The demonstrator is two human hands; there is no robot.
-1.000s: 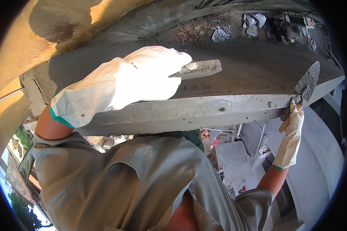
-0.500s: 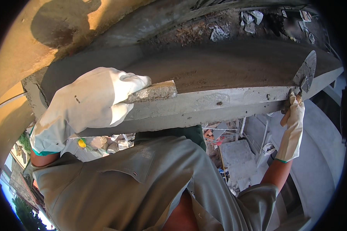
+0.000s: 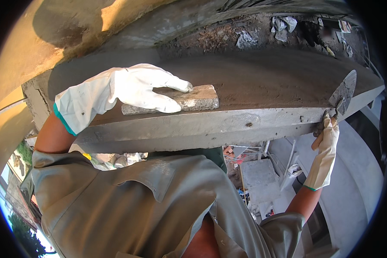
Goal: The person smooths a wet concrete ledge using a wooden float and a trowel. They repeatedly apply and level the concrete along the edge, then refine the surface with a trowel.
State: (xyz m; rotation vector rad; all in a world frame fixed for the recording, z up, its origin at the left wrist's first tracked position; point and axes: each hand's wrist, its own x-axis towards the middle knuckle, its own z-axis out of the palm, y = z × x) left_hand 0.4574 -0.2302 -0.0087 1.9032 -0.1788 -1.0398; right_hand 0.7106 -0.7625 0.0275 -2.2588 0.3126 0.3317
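My left hand, in a white glove with a teal cuff, grips a rough, mortar-crusted flat block. The block lies on the dark top of a concrete ledge, along its near edge. The thumb is at the block's near side and a finger stretches over its top; the other fingers are partly hidden. At the ledge's right end, my gloved right hand is closed round the handle of a pointing trowel. Its grey-smeared metal blade points up and away, above the ledge's edge.
Rubble and crumpled sheeting lie beyond the ledge. A tan curved wall rises at the left. Far below the near edge are a grey slab, poles and debris. A pale curved surface runs at the lower right.
My left hand has come down from a raised tilt and moved right with the block, which now lies flatter on the ledge top. The right hand and trowel have hardly moved.
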